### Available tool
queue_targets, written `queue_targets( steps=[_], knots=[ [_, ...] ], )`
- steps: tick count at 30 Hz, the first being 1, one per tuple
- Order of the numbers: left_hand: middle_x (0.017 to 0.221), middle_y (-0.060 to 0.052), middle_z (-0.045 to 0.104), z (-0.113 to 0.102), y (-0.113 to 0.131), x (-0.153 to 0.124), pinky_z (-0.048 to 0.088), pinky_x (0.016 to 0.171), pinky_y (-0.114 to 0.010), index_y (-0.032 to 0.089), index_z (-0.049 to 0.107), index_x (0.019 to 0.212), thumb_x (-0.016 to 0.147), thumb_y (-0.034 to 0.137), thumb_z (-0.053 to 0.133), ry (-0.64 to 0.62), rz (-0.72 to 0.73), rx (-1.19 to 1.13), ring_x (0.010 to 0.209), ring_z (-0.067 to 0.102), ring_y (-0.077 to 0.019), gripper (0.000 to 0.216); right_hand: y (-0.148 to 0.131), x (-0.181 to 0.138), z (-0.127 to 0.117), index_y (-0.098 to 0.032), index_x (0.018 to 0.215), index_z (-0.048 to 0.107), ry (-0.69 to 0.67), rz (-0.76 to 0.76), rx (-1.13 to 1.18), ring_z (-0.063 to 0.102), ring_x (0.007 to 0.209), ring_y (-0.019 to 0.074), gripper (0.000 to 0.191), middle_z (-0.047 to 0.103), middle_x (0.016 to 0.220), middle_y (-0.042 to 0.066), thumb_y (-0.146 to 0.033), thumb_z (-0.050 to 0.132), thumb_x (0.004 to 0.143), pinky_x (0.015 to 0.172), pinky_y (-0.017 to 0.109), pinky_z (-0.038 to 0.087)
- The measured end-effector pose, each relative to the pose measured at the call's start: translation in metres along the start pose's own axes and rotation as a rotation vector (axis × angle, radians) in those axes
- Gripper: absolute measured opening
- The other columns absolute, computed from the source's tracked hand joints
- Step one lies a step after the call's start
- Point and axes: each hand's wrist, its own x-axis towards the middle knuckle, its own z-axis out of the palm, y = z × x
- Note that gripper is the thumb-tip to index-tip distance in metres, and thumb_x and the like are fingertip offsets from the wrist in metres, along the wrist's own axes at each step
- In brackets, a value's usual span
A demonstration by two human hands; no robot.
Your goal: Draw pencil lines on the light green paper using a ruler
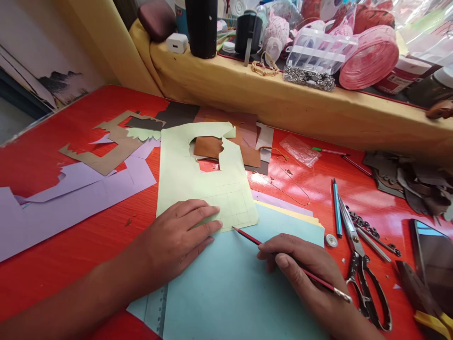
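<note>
My left hand [187,229] lies flat, fingers outstretched, on the lower edge of a pale green paper [184,184]. That sheet has a ragged hole cut through its upper part and faint pencilled grid lines at lower right. My right hand [300,264] grips a red and black pencil [249,236], its tip touching or just over the green sheet's bottom edge. Beneath both hands spreads a light blue paper [219,293], with yellow and purple sheets showing under its far edge. A clear ruler [154,309] pokes out at the blue sheet's left side.
Scissors [357,250], a blue pen [337,208] and a phone [433,259] lie on the right. Purple paper offcuts [88,203] and a brown cut-out [109,146] cover the left. Leather pieces [247,127] sit behind the green sheet. A cluttered ledge [226,80] borders the back.
</note>
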Motion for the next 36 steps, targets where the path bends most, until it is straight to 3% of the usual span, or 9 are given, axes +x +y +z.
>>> queue_targets(
  steps=[36],
  knots=[
    [0.142,-0.009,0.074,-0.0007,0.0008,0.0005,0.055,0.111,-0.042,0.021,0.075,0.130,0.114,0.018,0.052,0.006,-0.022,-0.010,0.132,0.064,-0.0280,0.027,0.0017,-0.0001,0.0018,-0.028,0.105,0.083,0.013,0.018,-0.056,0.077,0.067,0.0189,0.025,0.081,0.081,0.002,-0.035,0.061,0.114,0.063,0.026,0.060]
  ],
)
